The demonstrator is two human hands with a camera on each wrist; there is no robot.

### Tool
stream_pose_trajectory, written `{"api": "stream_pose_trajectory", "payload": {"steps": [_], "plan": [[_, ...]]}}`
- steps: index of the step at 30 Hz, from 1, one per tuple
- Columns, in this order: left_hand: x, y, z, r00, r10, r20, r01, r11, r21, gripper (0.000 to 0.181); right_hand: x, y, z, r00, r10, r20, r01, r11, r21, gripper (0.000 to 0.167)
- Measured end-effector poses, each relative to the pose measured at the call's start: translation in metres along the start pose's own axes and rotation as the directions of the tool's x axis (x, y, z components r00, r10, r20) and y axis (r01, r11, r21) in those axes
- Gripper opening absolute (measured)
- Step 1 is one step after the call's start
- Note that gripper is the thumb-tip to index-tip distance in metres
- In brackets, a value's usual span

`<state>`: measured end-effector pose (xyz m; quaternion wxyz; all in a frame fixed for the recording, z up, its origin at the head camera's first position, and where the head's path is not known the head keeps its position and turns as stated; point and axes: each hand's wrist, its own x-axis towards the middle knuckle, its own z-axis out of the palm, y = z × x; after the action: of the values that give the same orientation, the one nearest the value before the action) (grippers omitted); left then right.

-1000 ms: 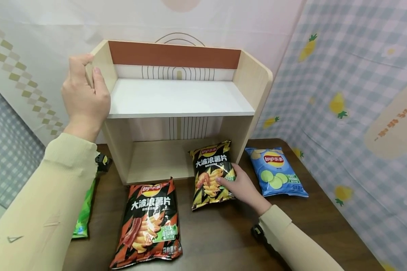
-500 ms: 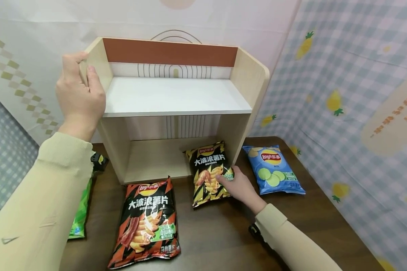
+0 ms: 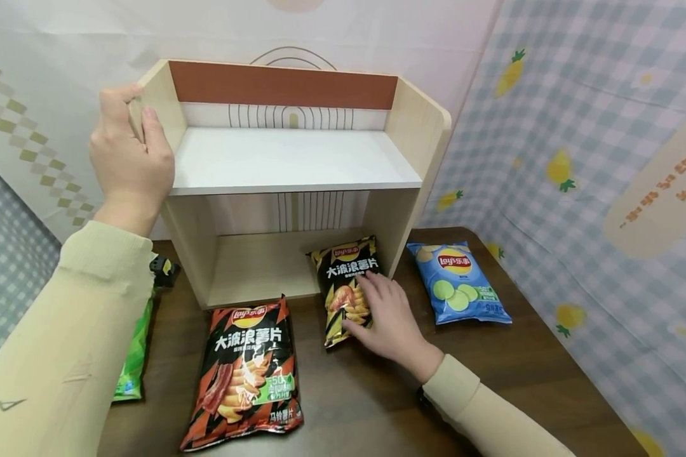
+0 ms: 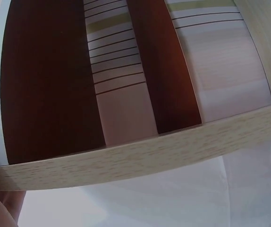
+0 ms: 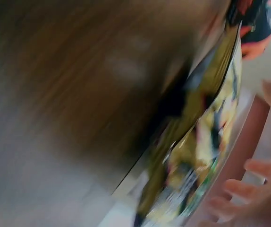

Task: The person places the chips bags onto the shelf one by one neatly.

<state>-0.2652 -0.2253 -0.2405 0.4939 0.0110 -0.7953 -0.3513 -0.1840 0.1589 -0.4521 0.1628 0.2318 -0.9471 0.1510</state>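
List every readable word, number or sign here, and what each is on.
"Lay's乐事": red bag, yellow bag, blue bag
"大波浪薯片": red bag, yellow bag
"-50": red bag, blue bag
"马铃薯片": bottom of red bag
Triangle outline: left sleeve
Too small or blurred: remaining print on these bags, any on the green bag, orange lettering on the right wall cloth

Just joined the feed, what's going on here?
A person's left hand grips the top left side of the shelf. The right hand is spread over the yellow chip bag, whose upper end is inside the lower compartment while its bottom sticks out in front. The red bag, blue bag and partly hidden green bag lie outside on the table.
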Motion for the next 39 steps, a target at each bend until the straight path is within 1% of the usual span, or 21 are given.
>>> {"api": "stream_pose_trajectory", "payload": {"steps": [2,4,7,11,14,21,25,28,32,39], "plan": [[0.001,0.0,-0.001,1.0,-0.001,-0.008,0.001,1.0,0.001,0.035,-0.001,-0.009,0.002,0.997,-0.06,0.042,0.061,0.997,-0.043,0.089],[0.001,0.0,-0.001,1.0,-0.007,-0.004,0.007,1.0,0.001,0.035,-0.003,-0.016,0.005,0.993,-0.075,0.09,0.083,0.993,-0.08,0.09],[0.001,0.001,-0.002,1.0,-0.01,0.008,0.01,1.0,-0.001,0.035,-0.006,-0.023,0.01,0.987,-0.065,0.149,0.085,0.987,-0.134,0.092],[0.0,0.001,-0.003,1.0,-0.018,0.015,0.019,1.0,-0.005,0.035,-0.005,-0.026,0.016,0.981,-0.044,0.19,0.077,0.982,-0.172,0.094],[-0.001,0.0,-0.003,1.0,-0.023,0.018,0.023,1.0,-0.003,0.035,-0.002,-0.026,0.017,0.979,-0.03,0.201,0.066,0.982,-0.175,0.096],[0.0,0.001,-0.003,1.0,-0.013,0.02,0.013,1.0,0.002,0.036,0.007,-0.024,0.019,0.975,0.001,0.223,0.042,0.982,-0.187,0.099],[0.0,0.002,-0.002,1.0,-0.011,0.017,0.011,1.0,0.005,0.036,0.014,-0.021,0.022,0.973,0.016,0.228,0.03,0.98,-0.196,0.099],[0.0,0.002,-0.003,1.0,-0.006,0.013,0.006,1.0,0.008,0.037,0.019,-0.018,0.023,0.972,0.026,0.232,0.018,0.983,-0.185,0.098],[0.0,0.002,-0.003,1.0,0.001,0.014,-0.001,1.0,0.01,0.036,0.028,-0.015,0.023,0.969,0.046,0.242,-0.005,0.986,-0.167,0.096],[-0.001,0.004,-0.003,1.0,0.005,0.015,-0.005,1.0,0.017,0.037,0.051,-0.009,0.026,0.965,0.074,0.252,-0.036,0.988,-0.149,0.094]]}}
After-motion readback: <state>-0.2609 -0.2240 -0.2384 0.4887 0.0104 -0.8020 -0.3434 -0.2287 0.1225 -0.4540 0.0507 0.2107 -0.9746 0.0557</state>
